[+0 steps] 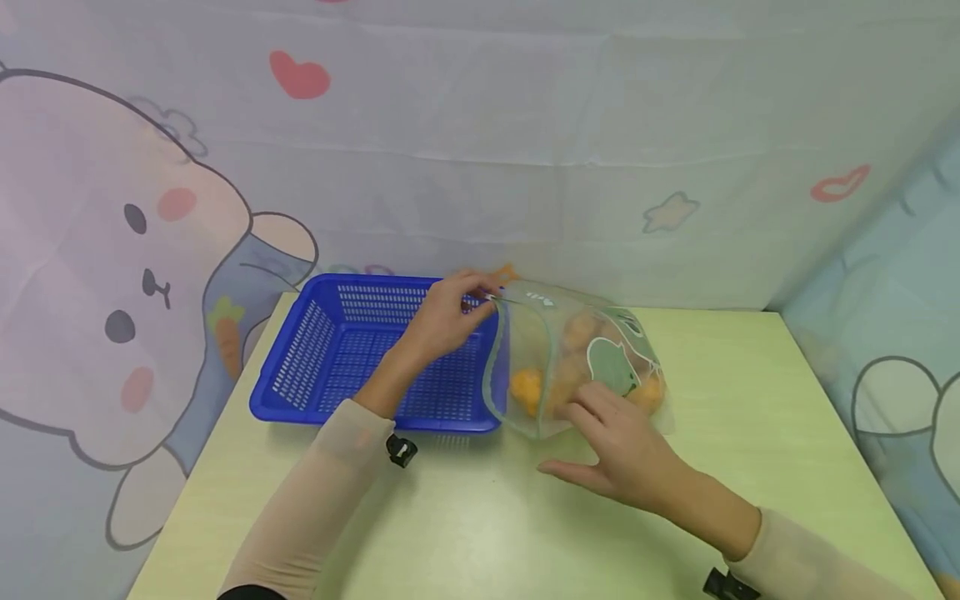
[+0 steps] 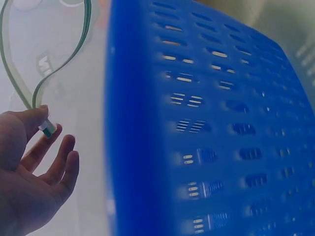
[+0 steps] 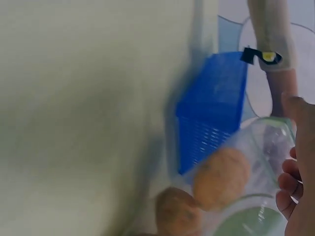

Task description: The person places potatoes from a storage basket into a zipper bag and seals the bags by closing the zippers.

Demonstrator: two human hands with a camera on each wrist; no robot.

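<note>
A clear zip bag [image 1: 611, 367] with green print lies on its side, its green-edged mouth facing the basket. Several round orange fruits [image 1: 527, 387] show through the film. My left hand [image 1: 442, 321] pinches the far top corner of the mouth between thumb and index finger. The left wrist view shows a small slider [image 2: 47, 129] at that pinch, the other fingers loosely bent. On the bag's near side, my right hand [image 1: 622, 446] touches the film with its fingertips, thumb held apart. From the right wrist, two fruits [image 3: 221, 178] appear inside.
A blue perforated basket [image 1: 262, 404] stands left of the bag, its right rim against the bag's mouth. Both are on a pale yellow-green table [image 1: 465, 533]. Behind the table hangs a printed cloth [image 1: 465, 108] with a cartoon bear and hearts.
</note>
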